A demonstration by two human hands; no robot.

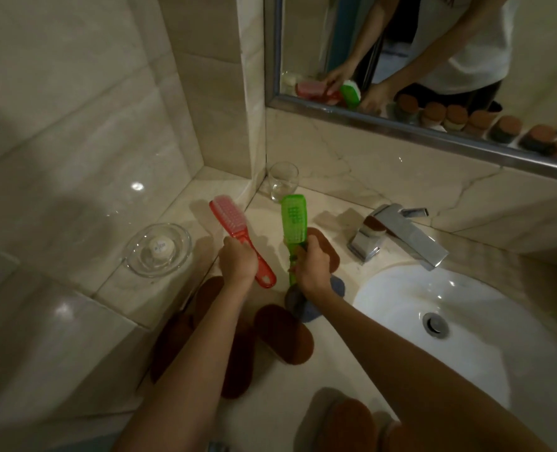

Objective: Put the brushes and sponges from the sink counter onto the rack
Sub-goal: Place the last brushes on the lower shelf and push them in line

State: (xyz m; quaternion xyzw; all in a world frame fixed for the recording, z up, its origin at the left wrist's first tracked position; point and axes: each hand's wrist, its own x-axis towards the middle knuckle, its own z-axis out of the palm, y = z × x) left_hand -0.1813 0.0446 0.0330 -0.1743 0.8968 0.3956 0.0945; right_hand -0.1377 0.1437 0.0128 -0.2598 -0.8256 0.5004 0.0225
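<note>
The red plastic brush (229, 220) is gripped by left fingers (234, 247), the green plastic brush (294, 216) by right fingers (313, 247); the clear glass tumbler (283, 181) behind may be clipped.

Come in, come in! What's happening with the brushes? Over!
Left hand grips red brush by the handle. Right hand grips green brush. Brown sponges on the counter, not yet moved. Rack not in view.
</note>
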